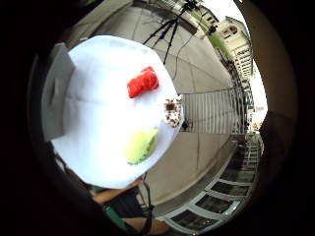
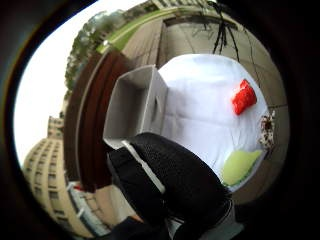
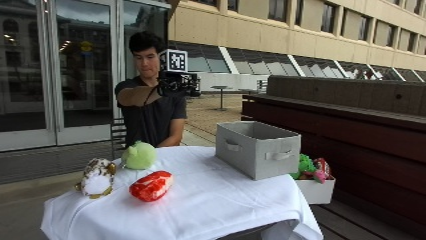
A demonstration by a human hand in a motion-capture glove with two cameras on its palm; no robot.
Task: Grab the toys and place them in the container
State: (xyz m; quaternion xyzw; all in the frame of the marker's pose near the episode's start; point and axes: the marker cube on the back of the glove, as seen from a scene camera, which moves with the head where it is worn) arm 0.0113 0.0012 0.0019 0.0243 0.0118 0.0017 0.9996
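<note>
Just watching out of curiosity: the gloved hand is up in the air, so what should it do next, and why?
Probably lower the hand toward the red toy: it holds nothing, all three toys lie on the white cloth, and the grey container looks empty.

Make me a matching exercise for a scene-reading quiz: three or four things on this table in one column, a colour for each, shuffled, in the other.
Things:
1. container
2. round plush toy
3. oblong plush toy
4. tablecloth

Colours:
A. red
B. white
C. grey
D. light green

Pairs: 1-C, 2-D, 3-A, 4-B
</note>
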